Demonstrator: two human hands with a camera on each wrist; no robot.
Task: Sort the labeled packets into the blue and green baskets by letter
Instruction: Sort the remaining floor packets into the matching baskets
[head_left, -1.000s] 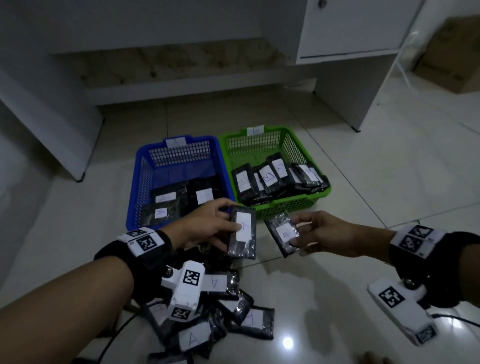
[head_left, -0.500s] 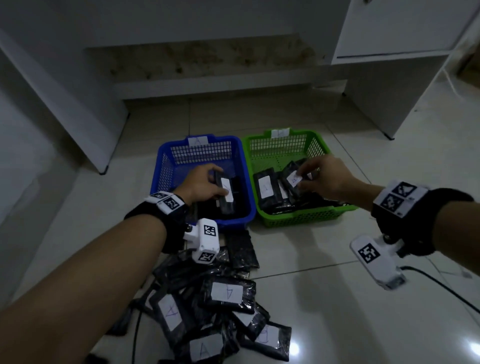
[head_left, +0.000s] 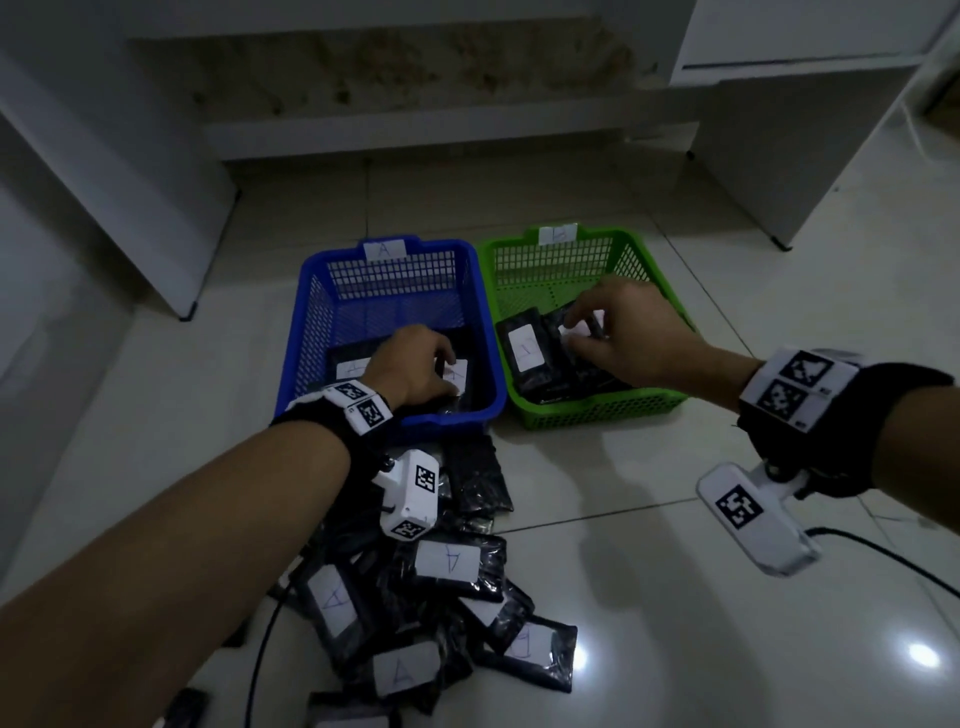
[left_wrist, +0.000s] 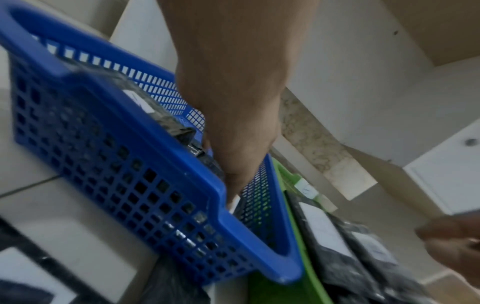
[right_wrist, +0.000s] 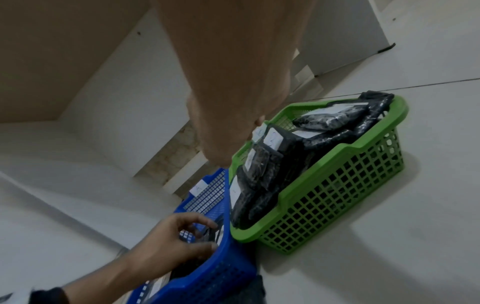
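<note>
Loose packets (head_left: 447, 564): black, white-labelled, heaped on the floor (head_left: 675, 597) at the near edge, left of centre; several labels read "A".
Left hand (head_left: 410, 366): reaching into the near part of the blue basket, fingers curled down onto a packet (head_left: 457, 376) with a white label; whether it grips or only touches cannot be told.
Blue basket (head_left: 311, 332): on the floor beyond the heap, tagged "A" on its far rim; black packets lie along its near side.
Right hand (head_left: 623, 332): over the green basket, fingers curled round a small packet (head_left: 587, 325) among those already inside.
Green basket (head_left: 597, 410): just right of the blue one, sides touching or nearly so, paper tag on the far rim; its near half is filled with black packets.
Cabinet (head_left: 805, 130): white, far right.
</note>
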